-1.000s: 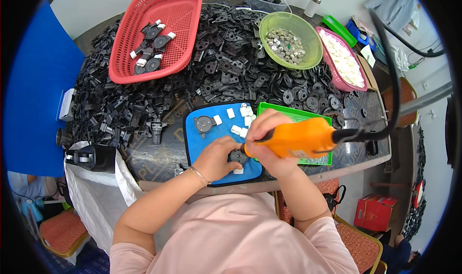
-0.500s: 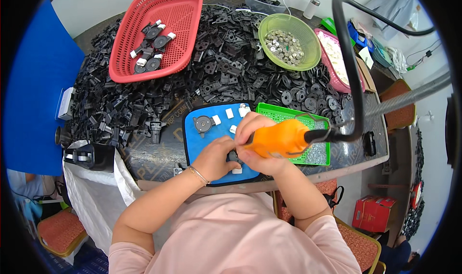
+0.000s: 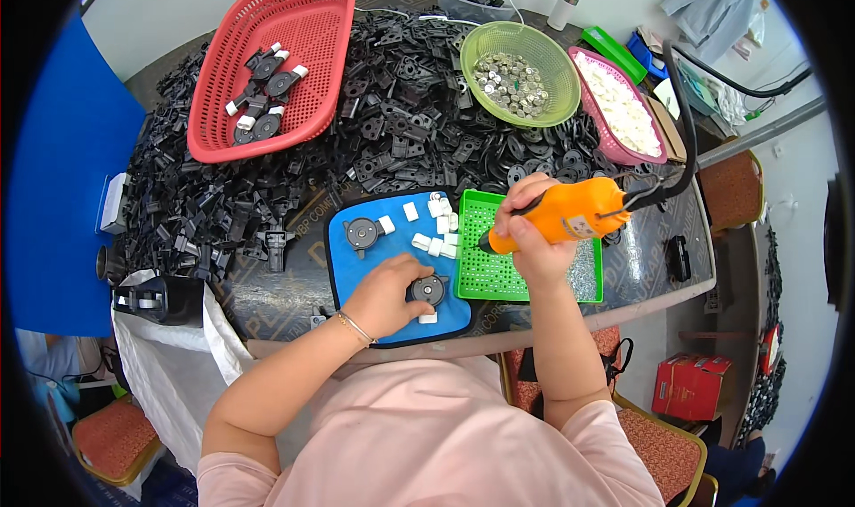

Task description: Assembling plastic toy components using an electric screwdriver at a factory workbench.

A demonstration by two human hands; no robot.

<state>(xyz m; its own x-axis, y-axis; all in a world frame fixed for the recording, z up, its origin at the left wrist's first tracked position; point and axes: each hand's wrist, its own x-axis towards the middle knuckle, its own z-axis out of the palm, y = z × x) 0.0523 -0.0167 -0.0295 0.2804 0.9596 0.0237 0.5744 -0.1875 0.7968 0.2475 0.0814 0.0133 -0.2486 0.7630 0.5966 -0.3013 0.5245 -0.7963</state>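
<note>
Disc [image 3: 428, 290] between left thumb [image 3: 418, 309] and fingers [image 3: 411, 265]

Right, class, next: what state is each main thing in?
Left hand: holding round black part
Round black part: lying on blue mat
Right hand: gripping orange tool
Orange tool: tip clear of part
Green tray: partly filled
Red basket: partly filled
Yellow-green basket: partly filled
Pink basket: well filled

The dark, printed tabletop [image 3: 267, 300] carries a blue mat [image 3: 347, 273]; at the mat's right side sits a green tray [image 3: 485, 284], farther right a small black object [image 3: 679, 258], beyond and left a heap of black parts [image 3: 405, 133].
</note>
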